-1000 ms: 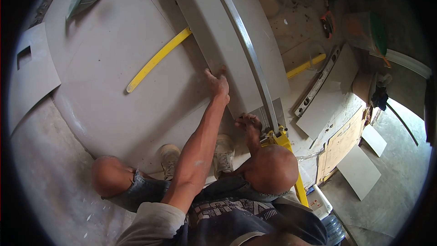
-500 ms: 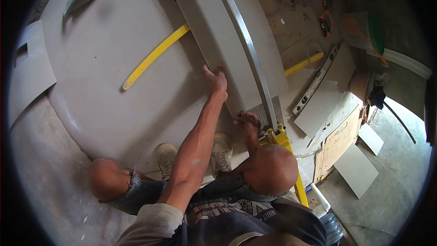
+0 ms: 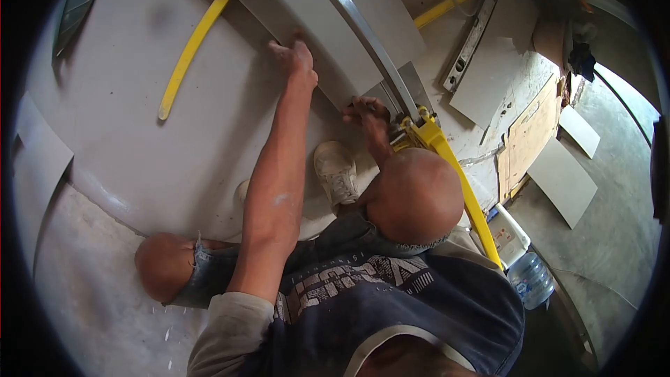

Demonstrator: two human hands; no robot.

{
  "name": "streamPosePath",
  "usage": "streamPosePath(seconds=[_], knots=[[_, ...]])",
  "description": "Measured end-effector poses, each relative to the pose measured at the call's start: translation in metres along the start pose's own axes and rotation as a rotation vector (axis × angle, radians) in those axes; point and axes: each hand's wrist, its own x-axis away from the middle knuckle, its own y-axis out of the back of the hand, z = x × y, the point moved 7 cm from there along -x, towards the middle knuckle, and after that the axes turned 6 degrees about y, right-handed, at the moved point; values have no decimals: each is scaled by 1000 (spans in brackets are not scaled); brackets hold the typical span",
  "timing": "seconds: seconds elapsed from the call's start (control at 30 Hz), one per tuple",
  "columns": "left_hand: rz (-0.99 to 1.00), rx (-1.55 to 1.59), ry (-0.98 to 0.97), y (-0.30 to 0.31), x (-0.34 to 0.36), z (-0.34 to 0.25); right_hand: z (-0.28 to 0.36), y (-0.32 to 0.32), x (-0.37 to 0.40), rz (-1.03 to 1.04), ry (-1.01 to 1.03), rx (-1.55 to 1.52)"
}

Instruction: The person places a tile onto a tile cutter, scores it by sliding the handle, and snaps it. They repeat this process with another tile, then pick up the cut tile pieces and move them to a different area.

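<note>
Tile (image 3: 307,7): long grey slab on the cutter (image 3: 408,108), under its rail (image 3: 363,35).
Left hand (image 3: 296,59): open, flat on the tile's left edge.
Right hand (image 3: 366,110): fingers curled at the near corner; I cannot tell whether they grip.
Handling: probably stiff, heavy and brittle; best held by the long edges.

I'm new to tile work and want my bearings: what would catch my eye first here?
First, the long pale grey tile lying on the steel-railed tile cutter at top centre, the left hand resting on its left edge and the right hand at its near end. Then the cutter's bright yellow handle, slanting down-right past the person's bare knee, and the yellow bar on the big grey slab at left.
</note>
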Motion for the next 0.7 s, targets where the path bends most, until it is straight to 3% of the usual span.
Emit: streamPosePath(seconds=[0.07,0.37,0.57,0.7], knots=[[-5,7,-60,0,0,-9,-1,-1,2,4,1,-10],[-32,-3,73,1,1,-1,0,-3,1,2,28,-20],[-90,-68,-70,-1,-20,6,2,-3,2,10,-3,-10],[-26,61,119,0,13,-4,2,-3,-3,58,-13,9]])
